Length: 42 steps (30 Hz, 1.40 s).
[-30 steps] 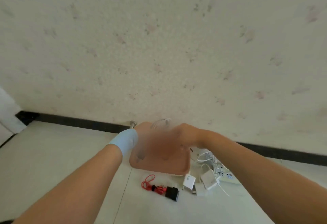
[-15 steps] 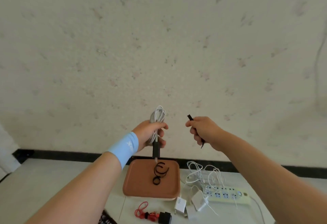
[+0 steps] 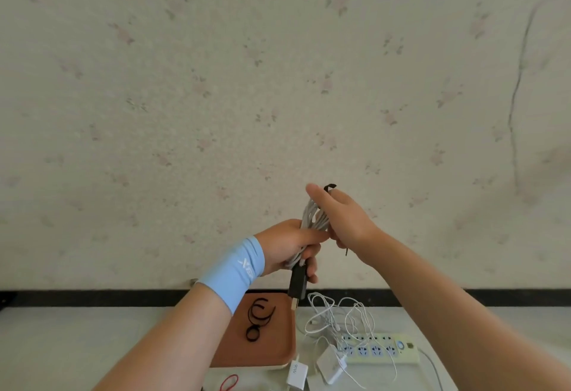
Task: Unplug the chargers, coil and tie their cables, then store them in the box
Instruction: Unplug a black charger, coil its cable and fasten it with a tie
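The cable (image 3: 313, 217) is smooth, grey-white plastic. Its plug (image 3: 298, 281) is black plastic with a dull shine and a small tip that looks like metal. The strap (image 3: 330, 187) is black and matt, like soft cloth. The wristband (image 3: 236, 267) is light blue stretchy cloth with white print. The tray (image 3: 272, 350) looks matt brown, with a smooth cream edge. The ties (image 3: 259, 318) on it are thin, black and matt. The power strip (image 3: 401, 358) and the chargers (image 3: 330, 366) are hard pale plastic, smooth and a little shiny. The thin wires (image 3: 340, 316) are smooth white plastic. The wall (image 3: 216, 97) is matt paper with faded flowers. The floor (image 3: 77, 344) is pale and smooth.
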Tool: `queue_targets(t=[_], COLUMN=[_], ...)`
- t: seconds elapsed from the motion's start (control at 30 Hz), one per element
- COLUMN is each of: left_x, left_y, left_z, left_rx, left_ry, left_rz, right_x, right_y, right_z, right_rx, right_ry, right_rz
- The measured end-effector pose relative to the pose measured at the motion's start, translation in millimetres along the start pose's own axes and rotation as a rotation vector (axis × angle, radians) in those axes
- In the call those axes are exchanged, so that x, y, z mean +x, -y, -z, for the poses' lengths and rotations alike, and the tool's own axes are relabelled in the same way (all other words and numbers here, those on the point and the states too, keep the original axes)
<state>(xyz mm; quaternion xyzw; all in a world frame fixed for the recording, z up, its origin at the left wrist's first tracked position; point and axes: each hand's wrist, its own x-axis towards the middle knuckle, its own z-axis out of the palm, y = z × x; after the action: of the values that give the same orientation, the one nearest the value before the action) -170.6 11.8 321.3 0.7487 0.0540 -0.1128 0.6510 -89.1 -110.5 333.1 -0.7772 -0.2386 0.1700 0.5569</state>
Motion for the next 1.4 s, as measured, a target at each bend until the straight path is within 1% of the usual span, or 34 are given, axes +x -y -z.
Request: queue_targets(t=[0.07, 0.1, 0.17, 0.23, 0.3, 0.33, 0.43, 0.47, 0.5, 0.6, 0.7, 0.73, 0.83, 0.9, 1.0, 1.07, 1.13, 1.2, 1.27, 1.4], left_x=[3.9, 5.1, 6.5, 7.5, 8.6, 9.2, 13.5, 14.7, 14.2, 15.9, 15.8, 15.5, 15.4, 16.6, 18.7, 20.6, 20.0, 18.9, 16.8, 12.4], left_y=[-0.1, -0.2, 0.0, -1.9, -4.2, -5.0, -5.2, -4.4, -4.1, -0.1, -0.7, -1.0, -2.4, -1.9, -0.7, 1.3, 1.4, 1.4, 0.5, -3.7], left_z=[0.9, 0.8, 0.0, -3.4, -7.7, -8.5, -5.9, -4.9, -5.8, -10.6, -11.6, -9.8, -2.9, -0.8, 1.2, 5.7, 8.9, 9.7, 7.8, 6.6], left_rx=[0.131, 0.173, 0.155, 0.127, 0.115, 0.136, 0.372, 0.416, 0.422, 0.386, 0.349, 0.306, 0.036, -0.067, -0.150, -0.158, -0.142, -0.089, -0.008, 0.230], left_ry=[0.014, 0.046, 0.109, 0.116, 0.042, -0.032, -0.292, -0.336, -0.336, -0.246, -0.177, -0.181, -0.196, -0.200, -0.263, -0.307, -0.322, -0.323, -0.303, -0.271], left_rz=[0.025, 0.035, 0.044, 0.039, 0.026, 0.009, -0.063, -0.080, -0.085, -0.071, -0.061, -0.064, -0.037, -0.009, 0.011, 0.011, 0.003, -0.023, -0.047, -0.088], right_x=[1.2, 1.7, 2.5, 4.6, 6.0, 6.3, 6.4, 6.3, 5.9, 5.2, 2.6, 2.1, 2.7, 5.3, 5.6, 1.3, -6.8, -13.8, -16.7, -15.1], right_y=[2.7, 4.0, 6.4, 7.2, 7.7, 8.1, 7.9, 6.8, 5.9, 2.5, 3.9, 5.2, 8.5, 5.8, 3.7, 7.7, 14.2, 18.3, 18.0, 15.7], right_z=[2.2, 2.4, 2.5, 4.4, 8.4, 10.3, 12.1, 11.3, 10.3, 8.0, 7.8, 8.4, 13.2, 16.0, 18.4, 20.3, 20.4, 16.5, 11.4, 7.9], right_rx=[-0.151, -0.220, -0.305, -0.307, -0.262, -0.239, -0.203, -0.213, -0.229, -0.239, -0.173, -0.121, 0.014, -0.015, -0.047, 0.038, 0.094, 0.080, 0.025, -0.030], right_ry=[-0.016, -0.027, -0.053, -0.081, -0.104, -0.113, -0.154, -0.169, -0.183, -0.204, -0.175, -0.157, -0.128, -0.158, -0.187, -0.159, -0.087, 0.002, 0.052, -0.019], right_rz=[-0.007, -0.011, -0.003, 0.010, 0.002, -0.002, 0.001, 0.009, 0.021, 0.058, 0.067, 0.056, -0.009, 0.005, 0.097, 0.141, 0.173, 0.173, 0.132, 0.027])
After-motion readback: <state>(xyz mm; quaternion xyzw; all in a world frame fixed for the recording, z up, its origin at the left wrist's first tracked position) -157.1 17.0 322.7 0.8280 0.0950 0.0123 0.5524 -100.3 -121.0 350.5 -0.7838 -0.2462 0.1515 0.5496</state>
